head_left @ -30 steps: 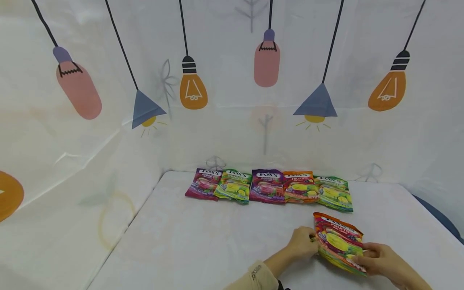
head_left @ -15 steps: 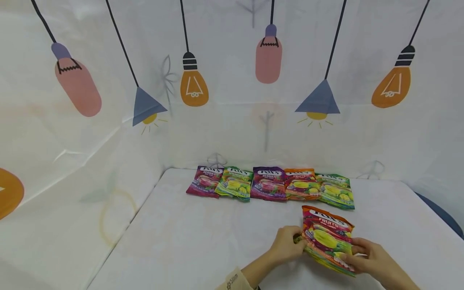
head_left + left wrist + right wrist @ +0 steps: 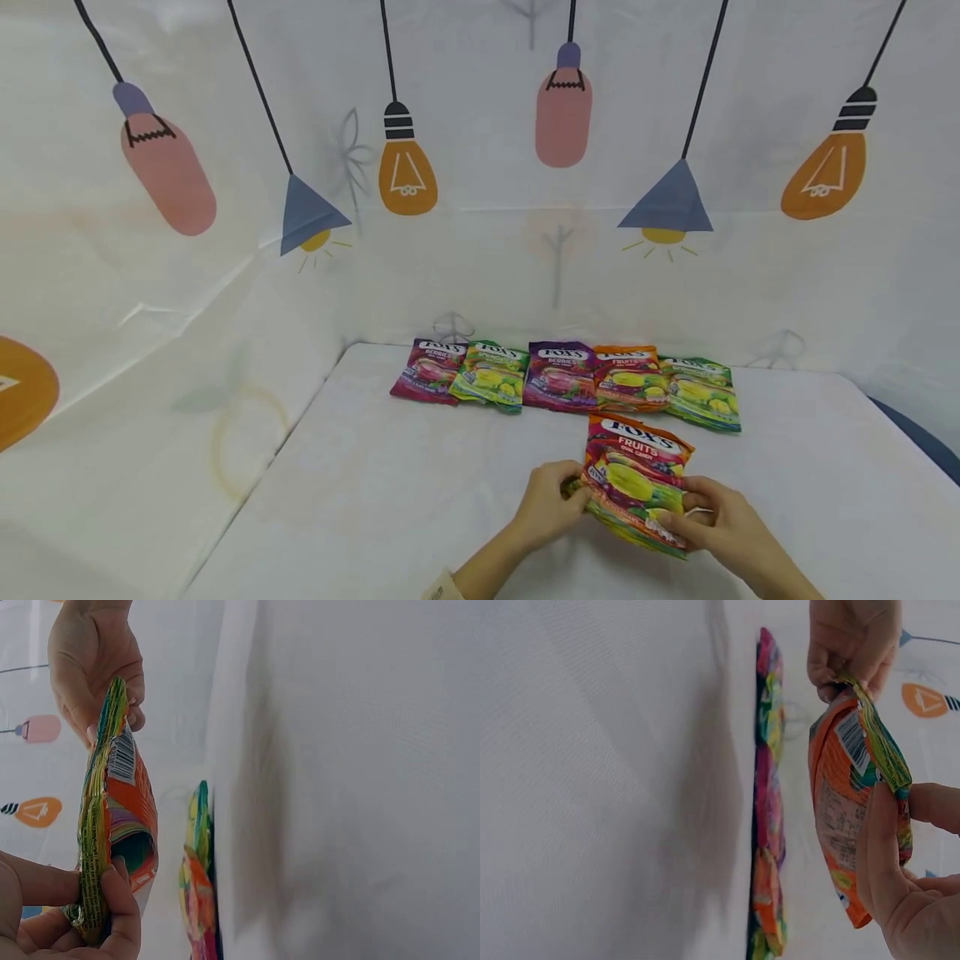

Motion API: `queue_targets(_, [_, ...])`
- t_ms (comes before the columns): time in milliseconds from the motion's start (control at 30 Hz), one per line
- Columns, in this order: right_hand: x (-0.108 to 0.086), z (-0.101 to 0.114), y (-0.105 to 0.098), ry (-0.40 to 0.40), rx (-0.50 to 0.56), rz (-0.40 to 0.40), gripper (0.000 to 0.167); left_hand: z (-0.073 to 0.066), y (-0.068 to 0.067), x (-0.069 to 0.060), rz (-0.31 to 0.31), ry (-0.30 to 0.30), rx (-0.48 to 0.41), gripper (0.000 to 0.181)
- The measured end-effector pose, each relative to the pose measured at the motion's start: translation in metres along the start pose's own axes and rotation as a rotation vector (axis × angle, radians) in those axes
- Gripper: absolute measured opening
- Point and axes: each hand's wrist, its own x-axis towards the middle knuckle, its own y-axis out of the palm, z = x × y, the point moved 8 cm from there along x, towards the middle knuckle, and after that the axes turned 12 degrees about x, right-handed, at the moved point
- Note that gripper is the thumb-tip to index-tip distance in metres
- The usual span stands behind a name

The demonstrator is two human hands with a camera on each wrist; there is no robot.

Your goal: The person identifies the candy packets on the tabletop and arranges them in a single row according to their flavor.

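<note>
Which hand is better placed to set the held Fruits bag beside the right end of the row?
Probably the right hand: it grips the right side of the held Fruits bag and is nearer the green bag at that end. The left hand holds the opposite side, farther away.

On my left forearm [image 3: 491, 560] I wear a pale beige sleeve [image 3: 447, 587] that stops short of my left grip [image 3: 547, 507] and bears a small dark marking [image 3: 437, 593], too cropped to read. Both that bare hand and my right grip [image 3: 722, 525] are uncovered, as is my right forearm [image 3: 782, 577] where it shows.
</note>
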Motion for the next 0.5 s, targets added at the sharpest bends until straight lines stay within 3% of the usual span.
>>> queue_targets(500, [0.017, 0.028, 0.044, -0.101, -0.014, -0.02, 0.072, 0.022, -0.044, -0.014, -0.048, -0.058, -0.079, 0.013])
